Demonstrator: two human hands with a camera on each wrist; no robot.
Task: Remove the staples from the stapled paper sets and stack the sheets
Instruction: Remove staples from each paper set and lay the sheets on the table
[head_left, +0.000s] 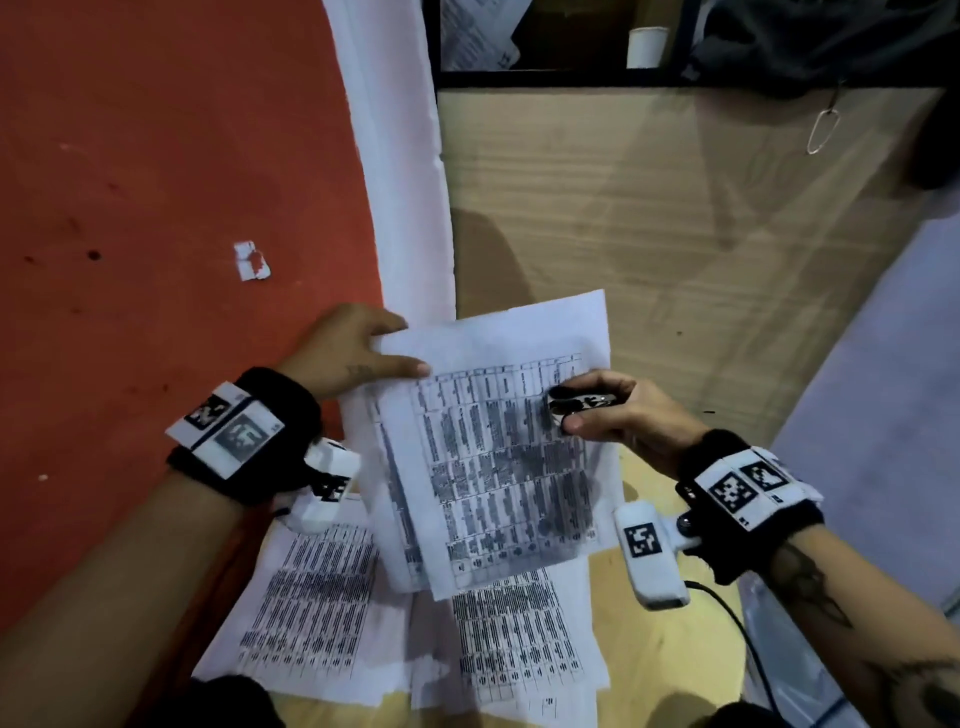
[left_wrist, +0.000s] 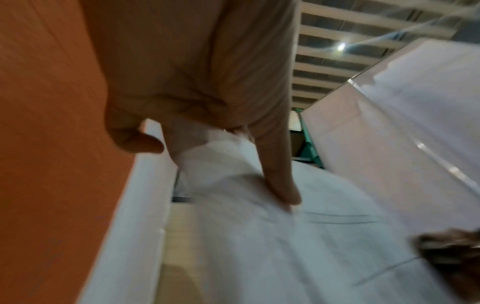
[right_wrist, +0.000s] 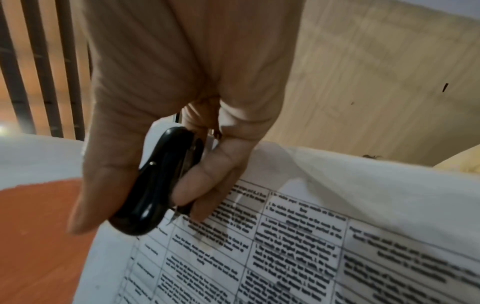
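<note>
Paper set (head_left: 498, 447) pinched in left hand (head_left: 348, 353); staple remover (head_left: 576, 405) in right hand (head_left: 618, 415) grip.

Held paper set (head_left: 498, 447) lay above the loose sheets (head_left: 311, 603) spread near on the table (head_left: 675, 218), left hand (head_left: 358, 348) at its far-left corner, right hand (head_left: 618, 415) with staple remover (head_left: 576, 402) at its right edge, paper scrap (head_left: 252, 261) far left, seemingly on the floor.

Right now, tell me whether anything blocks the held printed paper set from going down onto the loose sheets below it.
Nothing visible does. The white printed paper set, gripped by the left hand and touched by the right hand with its black staple remover, hangs directly over the loose printed sheets.
</note>
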